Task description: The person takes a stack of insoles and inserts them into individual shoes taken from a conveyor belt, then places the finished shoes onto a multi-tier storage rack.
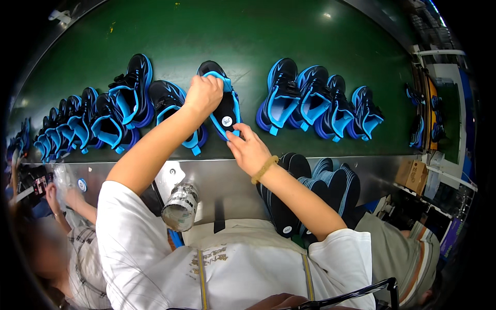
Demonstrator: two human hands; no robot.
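Observation:
A black and blue sneaker point(224, 107) stands on the green work surface in front of me, toe pointing away. My left hand point(205, 95) is closed on its tongue and upper, pulling the opening wide. Inside lies a dark insole with a round white sticker point(227, 121) near the heel. At the heel end, my right hand point(251, 151) has its thumb and fingers closed on the blue rim. Just left of it stands another sneaker point(168, 98), partly hidden behind my left forearm.
More matching sneakers line the green surface point(222, 26) on the left point(135, 85) and right point(283, 90). Several dark insoles point(330, 181) stand along the near metal edge, beside a tape-wrapped can point(181, 207). Other people point(82, 253) sit at both sides. Cardboard boxes point(412, 174) lie far right.

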